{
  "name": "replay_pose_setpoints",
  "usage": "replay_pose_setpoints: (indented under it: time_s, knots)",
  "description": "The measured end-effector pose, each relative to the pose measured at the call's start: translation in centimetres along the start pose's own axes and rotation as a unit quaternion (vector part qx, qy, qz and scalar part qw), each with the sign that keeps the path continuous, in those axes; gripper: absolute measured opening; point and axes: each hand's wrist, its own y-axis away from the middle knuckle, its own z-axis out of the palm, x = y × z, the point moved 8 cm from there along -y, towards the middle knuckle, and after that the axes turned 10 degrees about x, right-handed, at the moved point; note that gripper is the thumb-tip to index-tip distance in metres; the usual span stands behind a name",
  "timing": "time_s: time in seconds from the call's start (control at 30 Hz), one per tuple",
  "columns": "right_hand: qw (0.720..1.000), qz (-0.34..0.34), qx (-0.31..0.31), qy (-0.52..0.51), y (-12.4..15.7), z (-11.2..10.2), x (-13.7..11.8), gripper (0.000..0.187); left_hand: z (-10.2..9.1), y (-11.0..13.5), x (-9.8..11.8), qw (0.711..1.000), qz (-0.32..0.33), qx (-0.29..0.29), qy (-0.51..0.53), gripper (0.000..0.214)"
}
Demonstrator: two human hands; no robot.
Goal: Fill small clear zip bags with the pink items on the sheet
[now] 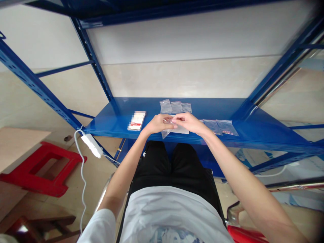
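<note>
My left hand [158, 124] and my right hand [189, 122] meet above a blue steel shelf [118, 118], their fingertips pinching a small clear plastic bag [166, 133] between them. A white sheet [181, 130] lies under my right hand. Behind my hands, several empty-looking clear zip bags [176, 107] lie in a row. To the right of my right hand are two clear bags holding small pink items [219, 127]. Left of my left hand lies a white and red box [136, 120], its label blurred out.
A white power adapter [91, 145] hangs on its cable by the shelf's left upright [91, 55]. A red stool [43, 168] stands on the tiled floor at the left. My knees in black shorts [172, 162] sit below the shelf edge.
</note>
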Motion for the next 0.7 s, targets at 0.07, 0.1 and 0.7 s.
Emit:
replay_pose_setpoints:
  time_s: [0.07, 0.1, 0.7]
  knots:
    - [1.0, -0.01, 0.008, 0.005, 0.0, -0.5, 0.1, 0.031, -0.1, 0.0, 0.1, 1.0, -0.002, 0.001, 0.011, 0.051]
    - [0.999, -0.008, 0.025, 0.021, 0.0, -1.0, 0.5, 0.03, -0.3, 0.0, 0.0, 1.0, -0.006, 0.007, 0.01, 0.052]
    - [0.949, 0.048, 0.099, 0.295, 0.3, -1.6, 5.0, 0.016, -2.0, 0.0, -0.5, 0.997, -0.042, 0.048, -0.04, 0.056]
